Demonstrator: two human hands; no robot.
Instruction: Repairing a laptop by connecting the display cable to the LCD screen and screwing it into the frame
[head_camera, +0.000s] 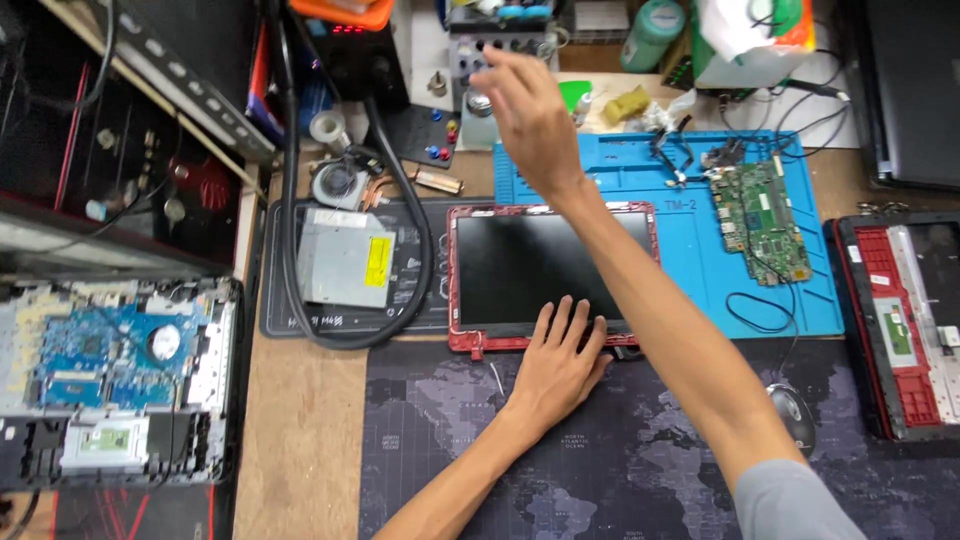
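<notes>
Head camera shows the left hand (556, 362) lying flat, fingers spread, on the lower edge of the red-framed laptop screen (545, 270), which rests between the black mat (330, 320) and the blue work mat (690, 250). The right hand (530, 112) is raised above the screen's far edge, open and holding nothing, maybe reaching toward the small parts organizer (490, 45). A green circuit board (760, 222) lies on the blue mat.

1. Screen panel (545, 275): dark, unlit glass in a red bezel, lying flat on the worktop, face up, its near edge meeting a dark map-printed mat.
2. Bezel: chipped and worn along the lower left corner.
</notes>
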